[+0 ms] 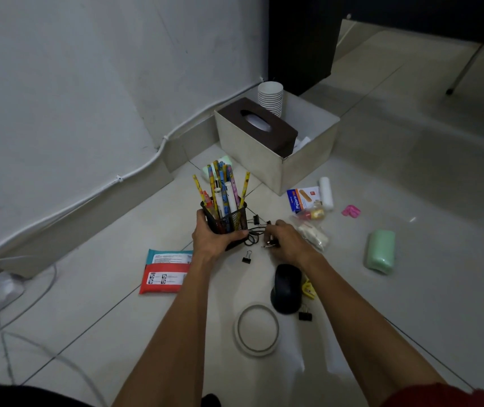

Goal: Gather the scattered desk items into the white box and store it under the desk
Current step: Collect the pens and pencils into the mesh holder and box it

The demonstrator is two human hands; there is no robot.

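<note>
Shows both bare forearms stretched from the lower edge toward 12 o'clock: left forearm (170,318) entering at 7 o'clock, right forearm (367,312) at 5 o'clock, converging. Wraps the left grip (216,239) round a mesh holder (232,220), thumb up the 10 o'clock side, fingers curled under the 4 o'clock side. Holds the right grip (286,240) at 3 o'clock of the left, close but apart, back upward, fingertips curled toward 9 o'clock, pinching a small metal clip (270,244).
</note>
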